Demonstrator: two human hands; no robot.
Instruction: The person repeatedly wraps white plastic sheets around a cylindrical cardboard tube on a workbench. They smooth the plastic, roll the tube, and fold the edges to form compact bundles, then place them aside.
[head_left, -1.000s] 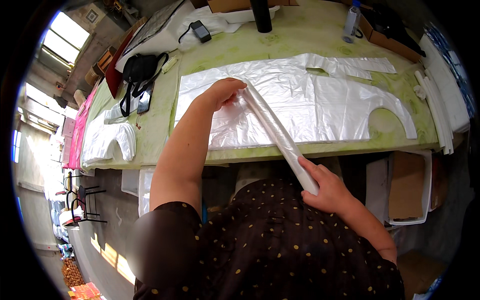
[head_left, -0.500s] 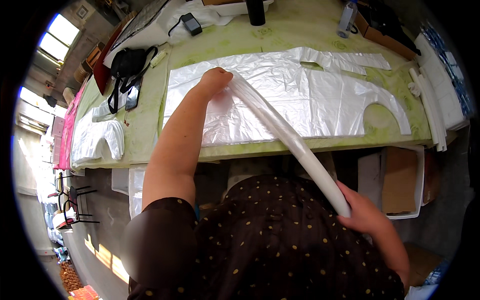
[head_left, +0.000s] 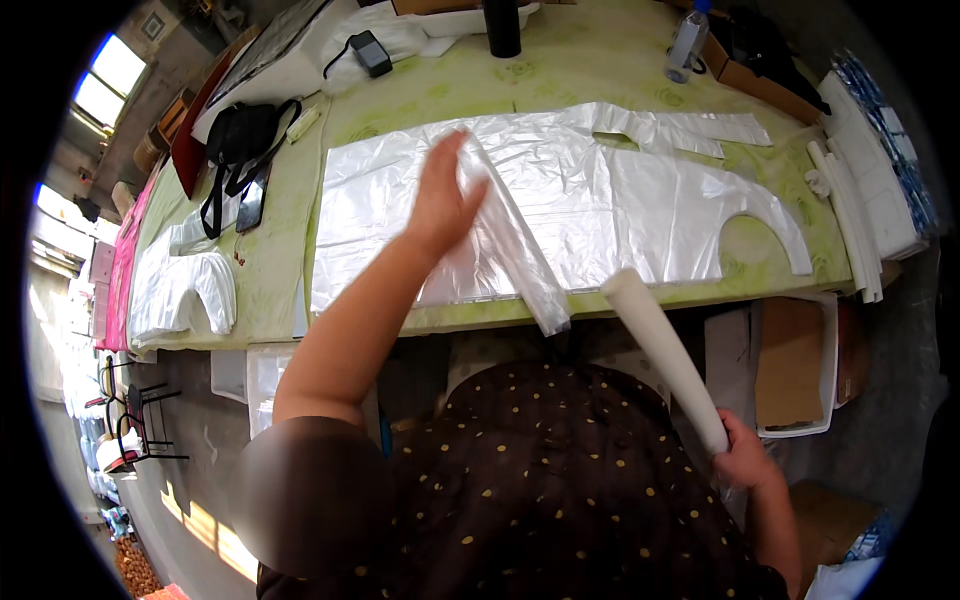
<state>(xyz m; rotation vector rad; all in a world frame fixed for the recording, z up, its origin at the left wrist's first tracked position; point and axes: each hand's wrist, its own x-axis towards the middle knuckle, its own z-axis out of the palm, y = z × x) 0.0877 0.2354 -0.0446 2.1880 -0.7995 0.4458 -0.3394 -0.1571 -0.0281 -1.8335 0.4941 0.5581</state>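
Note:
A stack of thin, shiny white plastic sheets (head_left: 640,225), shaped like aprons with cut-outs at the right end, lies flat on the table. Across it slants a loosely flattened plastic roll (head_left: 520,255), its near end hanging over the table's front edge. My left hand (head_left: 443,205) is at the far end of that roll, fingers stretched and slightly blurred; whether it touches the plastic I cannot tell. Off the front edge, my right hand (head_left: 745,455) grips the lower end of a white tube (head_left: 668,350), which tilts up toward the table, apart from the roll.
The table has a green patterned cover (head_left: 430,95). A black bag (head_left: 243,132), a phone (head_left: 252,203) and folded plastic (head_left: 180,290) lie at left. Behind stand a black cup (head_left: 502,30) and a water bottle (head_left: 687,45). White rolls (head_left: 850,220) line the right edge.
The white tube has come out of the plastic roll, pulled down and right by my right hand. The roll has flattened onto the sheets. My left hand's fingers have opened out.

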